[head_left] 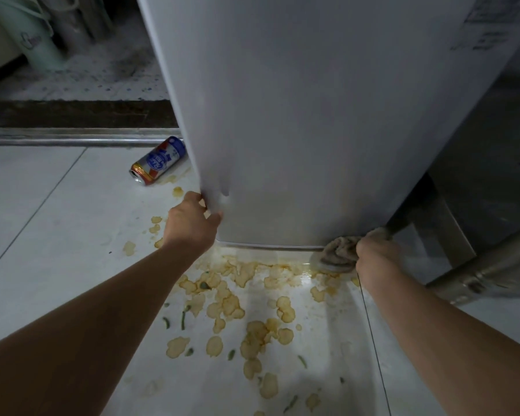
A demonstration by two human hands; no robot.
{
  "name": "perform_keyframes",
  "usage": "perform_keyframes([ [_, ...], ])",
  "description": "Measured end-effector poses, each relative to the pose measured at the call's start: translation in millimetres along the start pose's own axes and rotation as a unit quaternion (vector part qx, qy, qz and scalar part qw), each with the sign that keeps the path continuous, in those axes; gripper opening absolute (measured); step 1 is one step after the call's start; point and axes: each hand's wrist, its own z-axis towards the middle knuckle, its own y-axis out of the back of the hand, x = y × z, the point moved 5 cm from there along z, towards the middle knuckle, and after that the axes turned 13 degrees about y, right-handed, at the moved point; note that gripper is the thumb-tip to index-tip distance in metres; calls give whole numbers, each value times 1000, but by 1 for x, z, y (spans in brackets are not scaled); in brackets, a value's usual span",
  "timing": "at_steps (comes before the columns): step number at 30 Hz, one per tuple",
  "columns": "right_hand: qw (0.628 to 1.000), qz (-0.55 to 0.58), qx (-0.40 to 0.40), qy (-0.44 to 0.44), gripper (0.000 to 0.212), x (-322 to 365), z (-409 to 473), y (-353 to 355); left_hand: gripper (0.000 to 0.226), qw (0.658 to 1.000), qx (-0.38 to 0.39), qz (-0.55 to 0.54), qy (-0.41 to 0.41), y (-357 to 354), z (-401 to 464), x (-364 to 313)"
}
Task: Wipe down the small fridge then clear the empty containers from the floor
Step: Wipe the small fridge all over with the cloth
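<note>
two bare forearms reach in from the bottom edge, one from each lower corner. the left hand (192, 219) grips the lower left corner of the small fridge (306, 121), its thumb on the pale front face and its fingers curled round the edge behind, out of sight. the right hand (374, 255) is closed round a bunched beige cloth (338, 253), which presses against the fridge's lower right corner where it meets the floor (42, 223); the fingers are wrapped into the cloth, so their tips cannot be made out.

the fridge stands upright and fills the upper middle of the view, with a faint printed label near its top right. in front of its base, between the two arms, the pale tiled floor carries a wide patch of dried yellow-brown stains (252, 313) with small green scraps among them. a blue, white and red drink can (158, 161) lies on its side on the floor just left of the fridge, its open top toward the camera, beside a metal threshold strip (72, 139). to the right stands a dark steel surface (478, 187).
</note>
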Motion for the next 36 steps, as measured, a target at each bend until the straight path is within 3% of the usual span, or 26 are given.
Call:
perform_keyframes([
  [4,988,72,-136,-26,49,-4,-9,24,36,999,-27,-30,-23,2,-31,-14],
  [8,977,142,-152,38,52,1,-14,35,31,971,-74,20,-228,0,-70,-60],
  [12,978,184,-81,51,52,-8,-2,29,31,859,-127,151,-473,-15,-107,-107],
  [16,979,199,-28,46,46,-17,18,22,37,744,-150,263,-596,-44,-124,-129],
  [19,979,192,-34,56,43,-20,27,20,47,693,-178,322,-620,-58,-121,-140],
  [23,984,159,-42,70,38,-19,29,18,65,658,-210,378,-617,-63,-106,-143],
  [31,962,258,-41,77,21,17,7,46,65,631,-203,422,-619,-57,-112,-144],
  [36,960,239,-55,134,31,55,-13,81,63,647,-157,445,-600,-51,-119,-144],
])
